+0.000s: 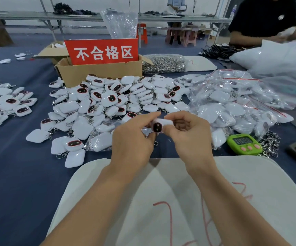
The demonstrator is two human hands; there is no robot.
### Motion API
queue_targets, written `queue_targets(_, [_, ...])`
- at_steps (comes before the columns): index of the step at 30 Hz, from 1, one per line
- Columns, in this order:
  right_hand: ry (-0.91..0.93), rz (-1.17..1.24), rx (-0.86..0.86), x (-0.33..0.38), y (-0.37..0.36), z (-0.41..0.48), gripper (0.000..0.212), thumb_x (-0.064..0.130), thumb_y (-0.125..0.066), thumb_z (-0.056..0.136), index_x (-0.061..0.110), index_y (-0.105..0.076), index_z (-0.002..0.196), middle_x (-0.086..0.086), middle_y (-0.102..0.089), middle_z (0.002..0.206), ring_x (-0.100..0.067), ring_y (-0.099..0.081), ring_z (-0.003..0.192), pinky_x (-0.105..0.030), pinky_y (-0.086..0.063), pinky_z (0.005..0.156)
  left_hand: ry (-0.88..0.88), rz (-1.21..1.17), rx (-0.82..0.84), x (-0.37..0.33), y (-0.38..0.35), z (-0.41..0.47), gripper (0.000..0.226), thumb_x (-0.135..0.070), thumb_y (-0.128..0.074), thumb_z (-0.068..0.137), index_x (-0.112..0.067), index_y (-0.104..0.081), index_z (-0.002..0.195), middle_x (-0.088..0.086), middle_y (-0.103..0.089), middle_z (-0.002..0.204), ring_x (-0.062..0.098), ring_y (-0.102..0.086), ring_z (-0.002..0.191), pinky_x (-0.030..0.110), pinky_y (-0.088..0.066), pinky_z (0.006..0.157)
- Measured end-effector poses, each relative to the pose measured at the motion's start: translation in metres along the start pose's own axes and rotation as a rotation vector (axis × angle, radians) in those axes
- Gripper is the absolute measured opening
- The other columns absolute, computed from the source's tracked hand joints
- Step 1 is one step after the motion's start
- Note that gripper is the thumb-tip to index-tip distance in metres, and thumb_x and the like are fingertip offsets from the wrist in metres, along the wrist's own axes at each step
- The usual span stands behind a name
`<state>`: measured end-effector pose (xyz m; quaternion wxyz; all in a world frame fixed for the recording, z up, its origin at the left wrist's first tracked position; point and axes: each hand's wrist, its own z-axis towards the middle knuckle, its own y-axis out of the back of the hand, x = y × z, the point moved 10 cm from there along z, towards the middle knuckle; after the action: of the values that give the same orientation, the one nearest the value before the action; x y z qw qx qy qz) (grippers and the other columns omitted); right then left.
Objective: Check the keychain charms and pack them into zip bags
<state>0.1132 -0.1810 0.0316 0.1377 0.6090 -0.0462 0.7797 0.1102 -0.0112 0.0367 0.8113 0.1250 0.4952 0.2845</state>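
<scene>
Head view: charm under inspection
Above the far edge of the white mat (250,183), left hand (133,139) and right hand (189,137) both pinch the same keychain charm (157,127), dark face nearward, long axis hand-to-hand. Loose charms (108,98) lie beyond.

Both bare forearms enter from the bottom edge, the left forearm (94,201) from lower left and the right forearm (232,201) from lower right, converging at frame centre. The left hand (133,141) shows its back to the camera, with its index finger (152,115) reaching up and right. The right hand (191,137) has its fingers curled inward. Both hands pinch one keychain charm (157,127) between them. The wrists are well apart.
</scene>
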Motion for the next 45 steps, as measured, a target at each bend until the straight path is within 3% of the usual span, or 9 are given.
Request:
queue_targets(3, [-0.174,0.188,0.001,-0.014,0.0,0.0,0.02,-0.003,-0.071,0.084,0.016,-0.078,0.082,0.003,-0.073,0.071,-0.005,-0.058,0.054,-0.015,-0.047,0.054,-0.132,-0.011,0.043,-0.013,-0.006,-0.003,0.065,0.004,-0.074,0.078,-0.04,-0.067,0.124,-0.042,-0.062,0.112,-0.018,-0.057,0.087,0.007,-0.046,0.082])
queue_targets(7, [-0.31,0.259,0.018,-0.027,0.0,-0.001,0.027,0.003,-0.062,0.092,0.017,-0.076,0.075,0.001,-0.069,0.07,-0.01,-0.053,0.054,-0.017,-0.042,0.046,-0.166,0.001,0.049,-0.019,-0.006,-0.005,0.035,-0.023,-0.07,0.081,-0.039,-0.068,0.112,-0.028,-0.067,0.115,-0.007,-0.063,0.098,0.025,-0.051,0.083])
queue_targets(13, [-0.192,0.21,0.047,-0.016,-0.002,0.001,0.022,0.023,-0.069,0.091,0.009,-0.075,0.075,-0.001,-0.062,0.064,-0.01,-0.051,0.058,-0.017,-0.042,0.053,-0.03,0.273,0.066,-0.007,-0.007,-0.005,0.023,-0.052,-0.056,0.091,-0.033,-0.068,0.086,-0.012,-0.065,0.071,0.011,-0.055,0.07,0.029,-0.038,0.058])
queue_targets(16, [-0.123,0.193,0.136,-0.007,-0.01,-0.001,0.004,0.013,-0.073,0.079,0.014,-0.076,0.078,0.004,-0.064,0.06,-0.008,-0.054,0.058,-0.015,-0.044,0.055,0.008,0.284,0.065,0.0,-0.006,-0.003,0.032,-0.054,-0.055,0.095,-0.028,-0.062,0.078,-0.011,-0.063,0.064,0.01,-0.055,0.066,0.027,-0.036,0.056])
queue_targets(21, [-0.231,0.208,0.053,-0.021,-0.004,0.002,0.019,0.012,-0.068,0.092,0.013,-0.072,0.073,-0.002,-0.061,0.061,-0.011,-0.05,0.055,-0.022,-0.043,0.053,-0.04,0.145,0.026,-0.012,-0.004,-0.006,0.041,-0.064,-0.041,0.098,-0.032,-0.061,0.083,-0.008,-0.058,0.061,0.012,-0.053,0.064,0.032,-0.038,0.058])
queue_targets(25, [-0.296,0.195,-0.02,-0.032,0.003,0.003,0.023,0.022,-0.069,0.095,0.013,-0.071,0.074,-0.004,-0.061,0.063,-0.01,-0.047,0.052,-0.022,-0.04,0.054,0.035,0.197,-0.061,-0.004,0.013,-0.001,0.035,-0.063,-0.049,0.09,-0.043,-0.073,0.106,-0.013,-0.061,0.064,0.009,-0.056,0.071,0.031,-0.038,0.065])
queue_targets(33, [-0.343,0.094,-0.088,-0.039,0.011,0.002,0.044,0.03,-0.073,0.091,0.025,-0.06,0.048,0.003,-0.053,0.054,-0.015,-0.035,0.051,-0.031,-0.031,0.056,0.128,0.488,0.159,0.015,0.003,-0.005,0.039,-0.042,-0.054,0.077,-0.055,-0.072,0.109,-0.015,-0.075,0.089,0.018,-0.066,0.09,0.027,-0.034,0.065])
queue_targets(40, [-0.208,-0.05,0.081,-0.026,-0.008,-0.001,0.022,0.02,-0.078,0.084,0.025,-0.072,0.064,0.009,-0.062,0.052,-0.002,-0.048,0.046,-0.017,-0.038,0.052,0.166,0.155,-0.031,0.015,0.019,0.002,0.027,-0.031,-0.054,0.088,-0.037,-0.079,0.097,-0.014,-0.073,0.078,0.008,-0.061,0.08,0.028,-0.048,0.073])
queue_targets(45, [0.057,-0.186,0.297,0.002,-0.038,-0.015,0.038,-0.004,-0.058,0.087,0.027,-0.079,0.098,0.01,-0.077,0.076,-0.009,-0.07,0.066,-0.016,-0.051,0.065,0.048,0.013,-0.176,-0.003,0.032,0.0,0.029,-0.024,-0.054,0.09,-0.027,-0.08,0.103,-0.016,-0.075,0.086,-0.004,-0.059,0.083,0.005,-0.04,0.074])
